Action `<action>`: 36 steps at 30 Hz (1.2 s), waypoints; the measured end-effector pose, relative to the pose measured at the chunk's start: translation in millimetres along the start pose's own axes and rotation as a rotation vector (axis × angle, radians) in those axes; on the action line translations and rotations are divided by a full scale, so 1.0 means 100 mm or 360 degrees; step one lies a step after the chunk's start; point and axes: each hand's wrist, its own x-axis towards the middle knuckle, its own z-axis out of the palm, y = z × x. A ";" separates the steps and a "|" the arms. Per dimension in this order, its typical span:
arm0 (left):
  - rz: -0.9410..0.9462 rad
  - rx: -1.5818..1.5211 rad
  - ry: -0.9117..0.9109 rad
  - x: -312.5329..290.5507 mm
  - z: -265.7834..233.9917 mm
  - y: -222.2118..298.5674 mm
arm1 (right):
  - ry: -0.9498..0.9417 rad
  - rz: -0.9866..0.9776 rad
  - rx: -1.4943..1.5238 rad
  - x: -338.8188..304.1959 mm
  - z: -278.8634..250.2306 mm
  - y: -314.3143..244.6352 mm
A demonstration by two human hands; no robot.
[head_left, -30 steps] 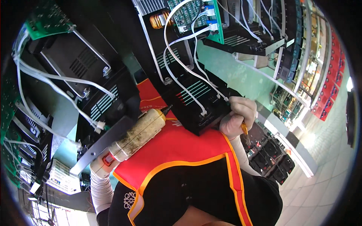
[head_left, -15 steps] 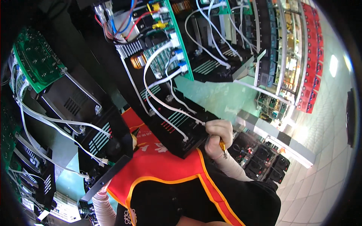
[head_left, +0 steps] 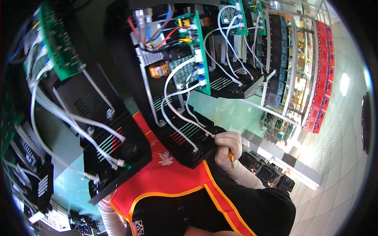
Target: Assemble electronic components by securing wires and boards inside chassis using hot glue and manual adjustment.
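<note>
My right hand (head_left: 228,149), in a pale glove, is closed around a small yellow tool (head_left: 230,156) that pokes out below the fingers. Its fingertips meet the end of a white cable (head_left: 185,118) at the corner of the middle black casing (head_left: 193,153). Above that casing stands a green circuit board (head_left: 203,59) with white plugs. My left hand (head_left: 107,196) is at the lower edge of the left black casing (head_left: 138,153), its fingers hidden behind it. White cables run from the left green board (head_left: 59,43) to this casing; one white connector (head_left: 119,162) lies across its front.
Another black casing with cables (head_left: 232,84) stands farther back on a pale green surface (head_left: 232,112). Racks with red units (head_left: 323,67) line the right side. A white perforated basket (head_left: 59,217) is at lower left, and several black units (head_left: 267,173) sit beyond my right arm.
The left casing and its board have shifted right and tilted, with its lower panel now more edge-on. The middle board appears farther right and lower. My right hand keeps its grip at the casing corner.
</note>
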 end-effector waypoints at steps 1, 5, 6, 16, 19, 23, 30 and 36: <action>0.0054 -0.0001 -0.0005 0.01 0.03 0.00 | 0.0044 0.0025 -0.0013 0.01 -0.02 0.01; 0.0411 -0.0021 0.0050 -0.26 0.02 -0.17 | 0.0162 -0.0216 -0.0255 -0.06 0.07 0.16; 0.0524 -0.0021 0.0045 -0.34 0.00 -0.23 | 0.0155 -0.0224 -0.0287 -0.09 0.05 0.15; 0.0083 -0.0268 0.0535 -1.62 -0.16 -0.96 | 0.0456 -0.0123 -0.0170 -0.15 0.36 0.23; 0.0745 -0.0735 0.0761 -1.81 -0.02 -1.48 | 0.0453 -0.0207 -0.0144 -0.09 0.38 0.20; 0.1015 -0.0929 0.1058 -2.08 0.09 -1.92 | 0.0467 -0.0333 -0.0135 -0.08 0.34 0.21; 0.1477 -0.1298 0.1689 -3.03 0.15 -1.84 | 0.0290 -0.0286 -0.0150 -0.17 0.30 0.22; 0.1002 -0.0441 0.2549 -4.26 -1.31 -1.38 | 0.0577 -0.0448 -0.0045 -0.59 0.27 -0.10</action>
